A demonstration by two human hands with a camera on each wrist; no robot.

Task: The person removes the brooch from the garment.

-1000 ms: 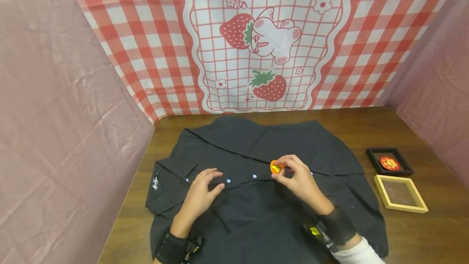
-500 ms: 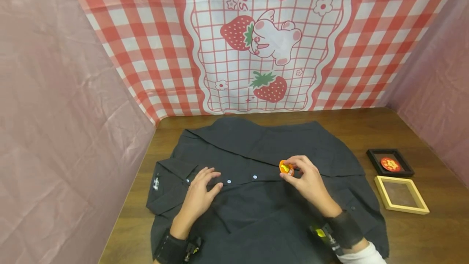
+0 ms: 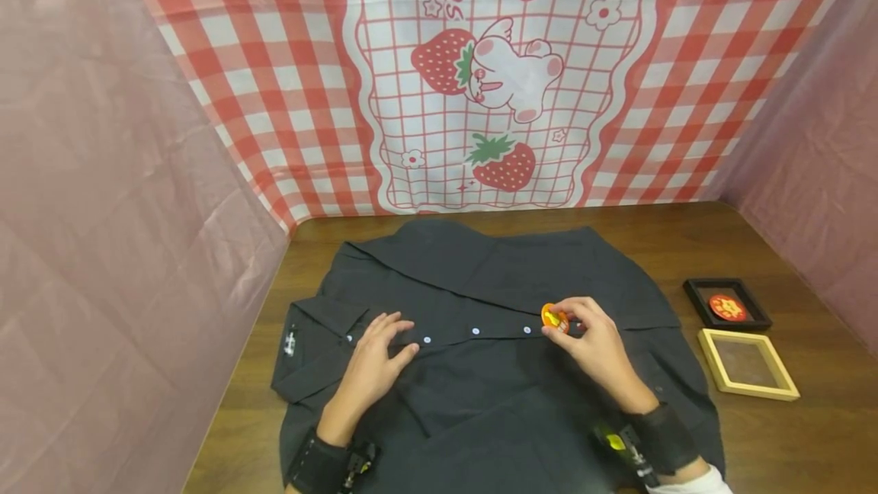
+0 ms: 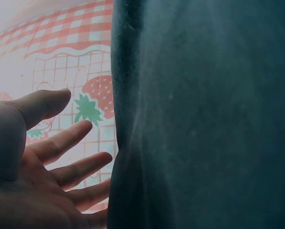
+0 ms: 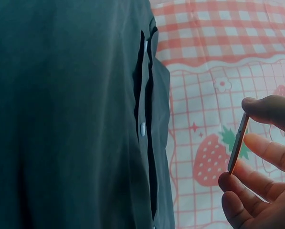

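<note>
A dark button-up shirt (image 3: pixel 480 402) lies spread on the table, its collar at the left and a row of pale buttons (image 3: pixel 476 331) across the middle. Between thumb and fingertips my right hand (image 3: pixel 604 353) pinches a round orange badge (image 3: pixel 552 318) with a yellow design, over the button line right of centre. The right wrist view shows this thin badge (image 5: pixel 237 145) edge-on, with the shirt beside it. My left hand (image 3: pixel 373 357) hovers over the shirt near the collar, fingers loosely spread and holding nothing; the left wrist view shows its palm side.
At the right of the wooden table (image 3: pixel 809 441), a black square frame (image 3: pixel 744 324) holds a round red badge (image 3: pixel 727 308) with a yellow pattern. In front of it lies a light wooden frame (image 3: pixel 761 391). A checked strawberry cloth (image 3: pixel 274 82) hangs behind the table.
My right hand has moved to the right along the button line with the orange badge, and a button it covered now shows. My left hand has stayed almost still.
</note>
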